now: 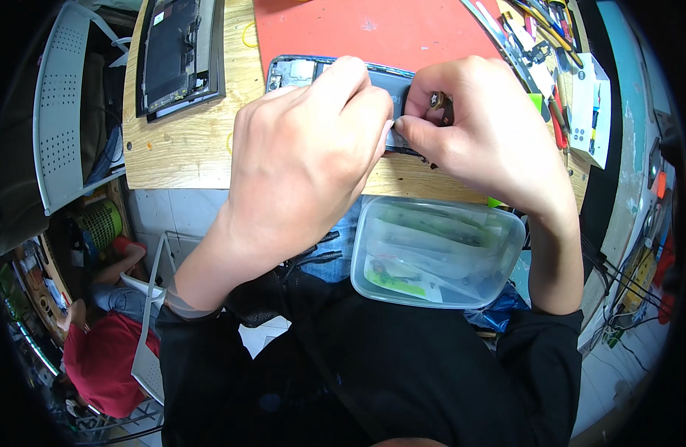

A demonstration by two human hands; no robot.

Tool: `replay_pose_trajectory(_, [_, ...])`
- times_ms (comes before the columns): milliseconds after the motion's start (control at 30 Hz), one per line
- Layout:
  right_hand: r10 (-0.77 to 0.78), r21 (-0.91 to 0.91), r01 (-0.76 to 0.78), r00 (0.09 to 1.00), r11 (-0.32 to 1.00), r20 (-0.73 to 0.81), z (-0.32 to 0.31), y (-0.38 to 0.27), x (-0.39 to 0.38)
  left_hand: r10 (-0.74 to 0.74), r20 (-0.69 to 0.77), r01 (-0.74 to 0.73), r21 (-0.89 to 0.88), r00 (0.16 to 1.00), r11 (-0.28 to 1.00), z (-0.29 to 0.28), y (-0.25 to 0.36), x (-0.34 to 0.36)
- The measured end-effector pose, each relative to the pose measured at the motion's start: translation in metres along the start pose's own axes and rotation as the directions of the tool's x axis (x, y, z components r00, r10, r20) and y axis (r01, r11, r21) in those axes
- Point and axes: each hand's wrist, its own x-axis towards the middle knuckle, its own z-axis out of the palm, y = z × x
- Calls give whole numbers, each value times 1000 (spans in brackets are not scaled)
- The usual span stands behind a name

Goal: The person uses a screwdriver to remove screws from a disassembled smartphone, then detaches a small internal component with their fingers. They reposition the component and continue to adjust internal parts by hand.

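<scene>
An opened phone point(287, 69) with bare inner parts lies on a red mat point(365, 22) at the wooden table's near edge. My left hand point(306, 153) rests over its left and middle part, fingers bent and closed; what they grip, if anything, is hidden. My right hand point(484, 127) is at its right part, closed round a small dark brown piece point(440, 104), with the thumb tip close to my left fingertips near the phone's grey middle.
A detached screen assembly point(175, 52) sits at the left; tools point(551, 30) lie at the right. A plastic tub point(438, 253) is below the table edge. A metal chair point(64, 104) and another person in red point(112, 357) are at the left, cables point(630, 294) at the right.
</scene>
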Motion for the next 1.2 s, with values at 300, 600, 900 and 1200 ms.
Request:
replay_pose_trajectory(300, [199, 99, -209, 975, 973, 97, -9, -3, -8, 7, -30, -11, -146, 1000, 989, -8, -7, -8])
replay_pose_trajectory(600, [212, 72, -216, 975, 974, 61, -7, -4, -14, -40, 104, 33, 69, 994, 997, -37, -23, -20])
replay_pose_trajectory(900, [191, 367, -164, 981, 916, -36, -18, 41, 7, -66, 215, 63, 19, 974, 998, -36, -27, -13])
replay_pose_trajectory(1200, [-291, -92, 276, 890, 957, -350, -6, 54, 27, -41, 130, 40, 13, 991, 999, -38, -26, -17])
